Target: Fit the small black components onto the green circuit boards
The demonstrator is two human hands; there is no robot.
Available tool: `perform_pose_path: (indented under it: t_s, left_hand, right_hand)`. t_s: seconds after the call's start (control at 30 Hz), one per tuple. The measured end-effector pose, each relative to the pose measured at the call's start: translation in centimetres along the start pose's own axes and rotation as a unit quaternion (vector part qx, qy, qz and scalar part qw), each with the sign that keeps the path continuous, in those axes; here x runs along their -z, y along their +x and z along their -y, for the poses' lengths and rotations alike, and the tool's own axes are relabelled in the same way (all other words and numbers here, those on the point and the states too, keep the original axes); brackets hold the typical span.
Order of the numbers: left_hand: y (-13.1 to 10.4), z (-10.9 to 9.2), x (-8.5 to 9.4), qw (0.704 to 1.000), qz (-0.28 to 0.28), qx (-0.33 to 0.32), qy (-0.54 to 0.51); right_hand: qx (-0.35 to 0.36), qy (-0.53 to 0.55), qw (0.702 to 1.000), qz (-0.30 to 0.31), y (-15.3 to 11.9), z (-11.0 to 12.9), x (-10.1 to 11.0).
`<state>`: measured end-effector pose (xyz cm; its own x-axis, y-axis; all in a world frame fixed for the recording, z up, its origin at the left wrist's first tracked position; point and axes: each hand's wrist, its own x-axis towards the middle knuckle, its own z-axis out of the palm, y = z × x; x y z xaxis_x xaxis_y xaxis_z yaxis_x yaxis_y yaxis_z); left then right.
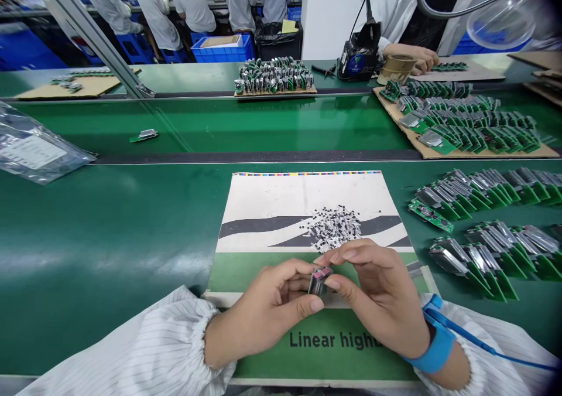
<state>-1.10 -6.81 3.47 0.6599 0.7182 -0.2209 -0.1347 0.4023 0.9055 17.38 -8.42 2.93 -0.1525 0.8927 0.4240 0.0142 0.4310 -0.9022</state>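
My left hand (272, 305) holds a small electronic module (319, 280) between thumb and fingers, above the printed cardboard sheet (259, 273). Dark and silvery sides show on the module, with a pinkish top end. The right hand (380, 290) is closed about the module's upper right side, its thumb tip against it and its forefinger bent over the top. The fingers hide part of the piece. Just beyond both hands lies a loose heap of tiny silver parts with black ends (336, 229). A blue wrist strap (432, 346) with a cord circles my right wrist.
Rows of green circuit boards with silver parts (487, 194) stand at the right. More fill a cardboard tray (419, 144) behind them. One board (144, 135) lies on the green strip, a plastic bag (39, 144) at left. Across the bench, a co-worker's hand (413, 56) rests near a tape roll (396, 68).
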Motion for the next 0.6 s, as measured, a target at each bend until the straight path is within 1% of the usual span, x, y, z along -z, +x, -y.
perform_pose_path:
  t_s: [0.2,0.33,0.4,0.53,0.6]
  left_hand:
    - [-0.02,-0.05,0.03,0.998,-0.006,0.001,0.057]
    - [-0.04,-0.02,0.12,0.994,-0.019,-0.001,0.112]
    - [-0.07,-0.04,0.2,0.989,-0.017,-0.008,0.147]
    - [0.01,-0.33,0.38,0.976,-0.001,-0.055,0.213]
    - [0.11,-0.55,0.49,0.964,0.004,-0.087,0.253]
  right_hand:
    - [-0.018,-0.008,1.0,0.006,0.1,0.18,-0.01]
    - [-0.054,0.002,0.999,0.003,0.16,0.31,0.11]
    - [-0.071,0.011,0.997,0.001,0.21,0.37,0.15]
    - [-0.092,0.016,0.996,-0.004,0.34,0.5,0.13]
    - [-0.097,0.008,0.995,-0.005,0.41,0.56,0.11]
